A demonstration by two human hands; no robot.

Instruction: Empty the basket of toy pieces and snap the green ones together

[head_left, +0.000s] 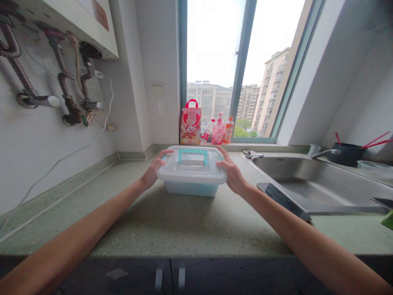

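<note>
A pale blue plastic storage box [190, 189] with a translucent lid [190, 169] and a teal handle [192, 155] stands on the speckled green counter [172, 223], below the window. My left hand [152, 173] grips the lid's left edge, thumb on top. On the opposite side, my right hand [231, 171] clasps the lid's right edge the same way. Both arms stretch straight out over the counter.
A steel sink [319, 186] with a tap [322, 151] lies to the right; a dark phone [284, 200] rests on its near rim. A red bag [190, 127] and bottles [219, 130] stand on the windowsill. Pipes [64, 82] and a white cable run along the left wall.
</note>
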